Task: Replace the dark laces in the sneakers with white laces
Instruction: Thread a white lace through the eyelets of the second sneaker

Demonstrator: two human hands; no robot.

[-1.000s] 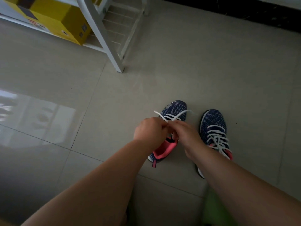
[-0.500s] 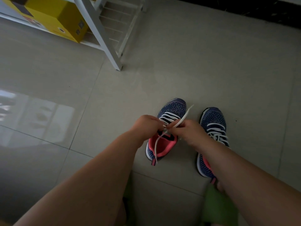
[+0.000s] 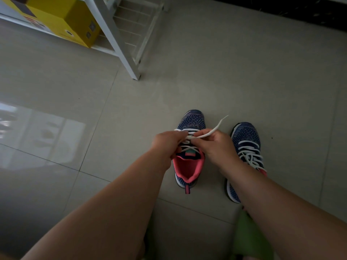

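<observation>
Two navy knit sneakers with pink linings stand on the floor, toes pointing away. Over the left sneaker [image 3: 191,121] both hands work a white lace [image 3: 212,131]. My left hand [image 3: 167,145] grips one part of the lace above the eyelets. My right hand [image 3: 216,145] pinches the other end, whose free tip sticks out up and to the right. White crossings show below my fingers near the tongue. The right sneaker [image 3: 246,136] carries a white lace tied in a loose bow, and my right forearm covers its heel.
A white metal rack [image 3: 120,47] stands at the upper left, holding a yellow cardboard box [image 3: 62,19]. Grey floor tiles [image 3: 244,81] surround the shoes. Green fabric [image 3: 247,235] shows under my right forearm at the bottom edge. A dark strip runs along the top right.
The lace loop that hung over the shoe opening is gone. My hands sit a little closer to me, and the shoe's pink opening shows more. The free tip still points up-right.
</observation>
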